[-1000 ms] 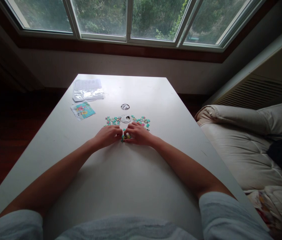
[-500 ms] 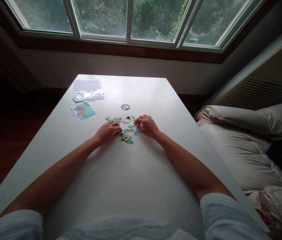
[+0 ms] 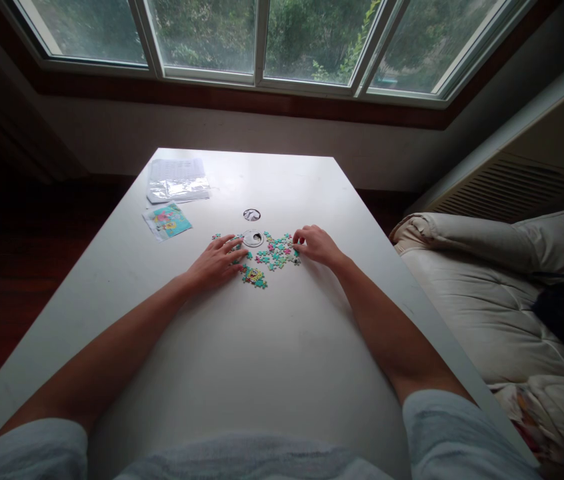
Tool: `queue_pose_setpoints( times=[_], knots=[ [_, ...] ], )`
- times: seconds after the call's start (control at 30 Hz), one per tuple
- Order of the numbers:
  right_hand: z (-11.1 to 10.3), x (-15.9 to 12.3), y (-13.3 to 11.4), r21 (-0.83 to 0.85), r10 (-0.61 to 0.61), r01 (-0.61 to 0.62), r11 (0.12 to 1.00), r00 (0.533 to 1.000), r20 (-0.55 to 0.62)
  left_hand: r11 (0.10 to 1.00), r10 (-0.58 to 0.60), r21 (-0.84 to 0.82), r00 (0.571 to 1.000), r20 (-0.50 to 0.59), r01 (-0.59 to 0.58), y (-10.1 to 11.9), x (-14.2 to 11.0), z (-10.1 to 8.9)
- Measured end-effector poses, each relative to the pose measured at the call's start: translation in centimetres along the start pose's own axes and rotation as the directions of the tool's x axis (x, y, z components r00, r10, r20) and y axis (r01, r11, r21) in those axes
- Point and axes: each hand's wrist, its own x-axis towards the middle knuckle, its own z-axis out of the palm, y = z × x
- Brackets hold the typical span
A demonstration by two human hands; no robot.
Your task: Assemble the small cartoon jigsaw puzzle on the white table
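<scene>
My left hand (image 3: 217, 261) lies flat with its fingers apart over loose jigsaw pieces at the left of the pile, covering some of them. Just off its fingertips is a joined cluster of pieces (image 3: 254, 276) with a yellow cartoon figure. My right hand (image 3: 316, 244) is at the right edge of the loose teal and pink jigsaw pieces (image 3: 278, 251), its thumb and fingers curled together; anything between them is too small to make out. Between the hands, behind the cluster, sits a round silvery disc (image 3: 253, 239) with a dark spot.
A second small round disc (image 3: 251, 215) lies farther back on the white table (image 3: 282, 333). At the back left are a clear plastic packet (image 3: 178, 180) and a teal picture card (image 3: 168, 221). A cushioned pale seat (image 3: 462, 287) stands right of the table, below a window (image 3: 257, 40).
My right hand has moved right, off the pieces, and more of them now show. The fingers of my left hand have spread and reached slightly forward over the left pieces.
</scene>
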Motion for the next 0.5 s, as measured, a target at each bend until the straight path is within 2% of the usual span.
queue_pose_setpoints(
  times=[0.23, 0.5],
  knots=[
    [0.1, -0.2, -1.3, -0.007, -0.027, 0.027, 1.000, 1.000, -0.008, 0.994, -0.101, 0.047, 0.992, 0.079, 0.097, -0.1, -0.3, 0.3],
    [-0.1, -0.4, -2.6, -0.100, -0.032, 0.036, 0.994, 0.999, 0.044, 0.997, -0.057, 0.053, 0.990, 0.130, 0.050, 0.3, -0.1, 0.2]
  ],
)
